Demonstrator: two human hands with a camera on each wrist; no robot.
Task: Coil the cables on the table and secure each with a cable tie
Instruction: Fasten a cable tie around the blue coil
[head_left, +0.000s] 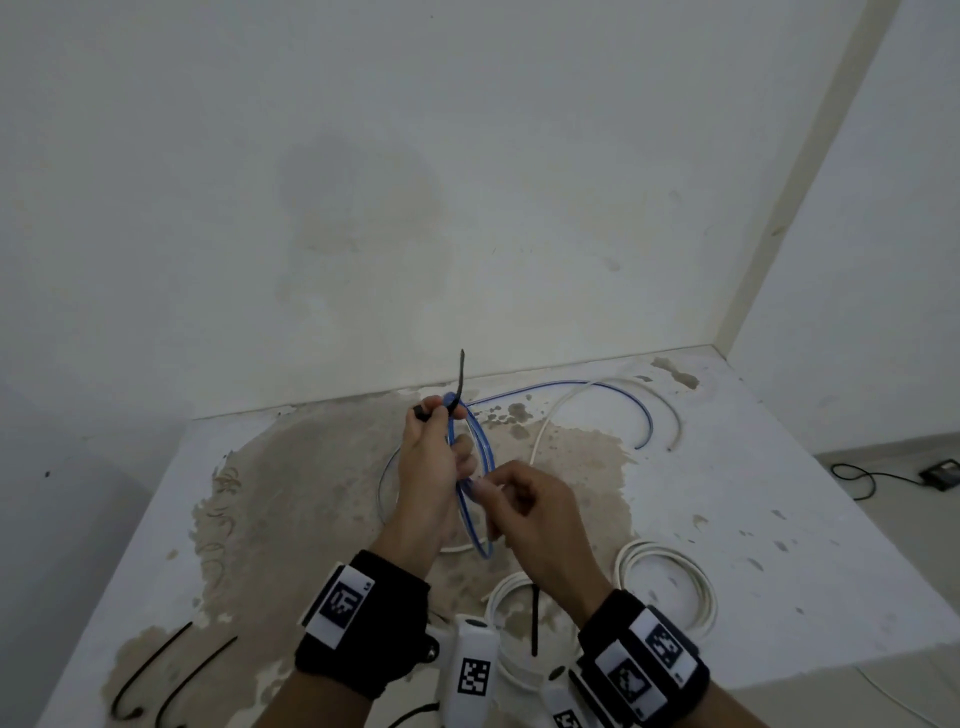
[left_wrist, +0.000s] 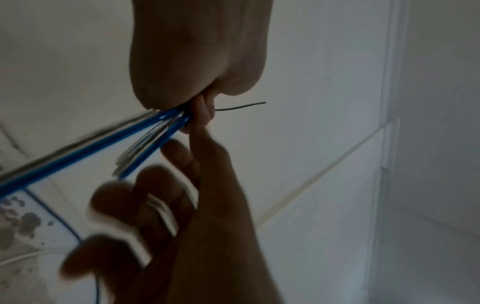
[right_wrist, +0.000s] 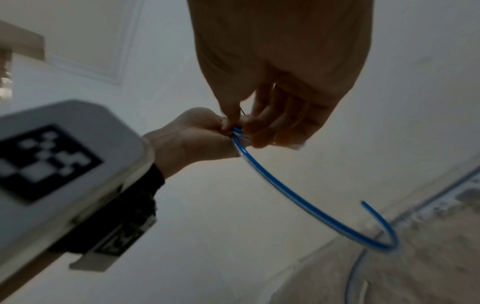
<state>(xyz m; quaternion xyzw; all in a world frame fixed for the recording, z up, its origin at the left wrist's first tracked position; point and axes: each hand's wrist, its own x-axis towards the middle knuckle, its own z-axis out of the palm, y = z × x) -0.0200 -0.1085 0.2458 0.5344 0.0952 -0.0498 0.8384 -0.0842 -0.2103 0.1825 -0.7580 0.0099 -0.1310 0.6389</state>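
A blue cable coil (head_left: 470, 467) is held upright above the table. My left hand (head_left: 431, 462) grips its top, together with a black cable tie (head_left: 461, 371) that wraps the strands there. The tie's tail points up and its head (head_left: 421, 413) sits by my thumb. My right hand (head_left: 524, 504) has its fingers curled and pinches the coil's lower right side. The blue cable's loose end (head_left: 641, 436) trails across the table. In the left wrist view my left fingers (left_wrist: 205, 111) clamp the blue strands (left_wrist: 155, 135). In the right wrist view both hands meet at the blue coil (right_wrist: 237, 135).
Two white coils (head_left: 667, 587) (head_left: 506, 597) lie near the front right, one with a black tie (head_left: 534, 618) on it. A loose white cable (head_left: 675, 421) curves at the back right. Two spare black ties (head_left: 150, 670) (head_left: 200, 673) lie front left. The stained table (head_left: 779, 493) meets a wall behind.
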